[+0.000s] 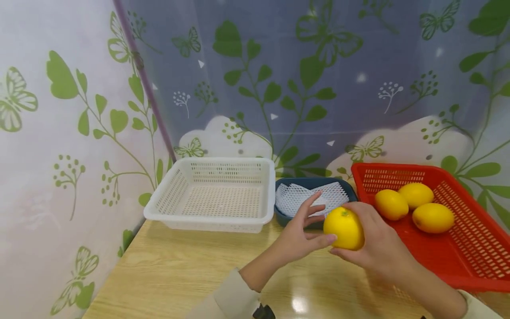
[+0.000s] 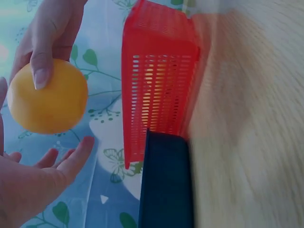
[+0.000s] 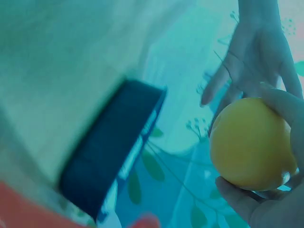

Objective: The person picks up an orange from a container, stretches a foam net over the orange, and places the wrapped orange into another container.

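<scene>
head view: the right hand (image 1: 376,237) grips a round yellow fruit (image 1: 343,228), thumb and fingers curled about its right side, with a greenish stem spot near its top. the fruit is held above the wooden table (image 1: 175,261), just in front of a dark blue tray (image 1: 283,220) with white mesh netting (image 1: 295,199) in it. the left hand (image 1: 296,235) is on the fruit's other side, fingers spread and not gripping anything; its thumb tip overlaps the fruit's edge, though i cannot tell from these angles whether it touches. right of the tray, a red basket (image 1: 434,254) holds three more yellow fruits (image 1: 433,218); left of it stands a white basket (image 1: 211,223). a cloth (image 1: 247,102) patterned with green leaves and butterflies hangs behind.
</scene>
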`<act>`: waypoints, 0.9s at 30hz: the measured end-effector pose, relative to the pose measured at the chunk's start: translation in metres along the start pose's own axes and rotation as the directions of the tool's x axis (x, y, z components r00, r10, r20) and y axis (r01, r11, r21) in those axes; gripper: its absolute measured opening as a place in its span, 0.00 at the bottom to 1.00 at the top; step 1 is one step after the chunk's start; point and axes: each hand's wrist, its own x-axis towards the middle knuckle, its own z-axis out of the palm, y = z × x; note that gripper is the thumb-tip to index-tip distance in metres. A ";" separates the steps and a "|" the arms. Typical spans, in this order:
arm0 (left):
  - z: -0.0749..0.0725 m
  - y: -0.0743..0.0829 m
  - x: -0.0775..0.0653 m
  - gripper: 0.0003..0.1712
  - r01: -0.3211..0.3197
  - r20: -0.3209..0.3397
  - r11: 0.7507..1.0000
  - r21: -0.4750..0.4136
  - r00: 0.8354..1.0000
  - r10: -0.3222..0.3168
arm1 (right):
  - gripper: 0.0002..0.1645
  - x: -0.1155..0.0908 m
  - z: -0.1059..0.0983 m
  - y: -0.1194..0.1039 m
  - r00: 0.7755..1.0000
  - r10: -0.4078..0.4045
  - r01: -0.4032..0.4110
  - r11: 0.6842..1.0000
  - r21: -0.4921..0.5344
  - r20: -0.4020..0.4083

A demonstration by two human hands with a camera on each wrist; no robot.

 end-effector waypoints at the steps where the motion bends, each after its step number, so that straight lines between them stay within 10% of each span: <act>1: -0.001 -0.001 -0.001 0.47 0.002 0.005 1.000 0.000 1.000 -0.002 | 0.55 -0.001 0.004 -0.002 1.000 -0.005 0.005 1.000 0.011 0.001; 27: -0.011 -0.024 -0.035 0.43 0.166 -0.084 0.985 0.052 0.983 -0.161 | 0.54 -0.014 0.067 -0.015 1.000 0.011 -0.011 0.992 0.122 0.006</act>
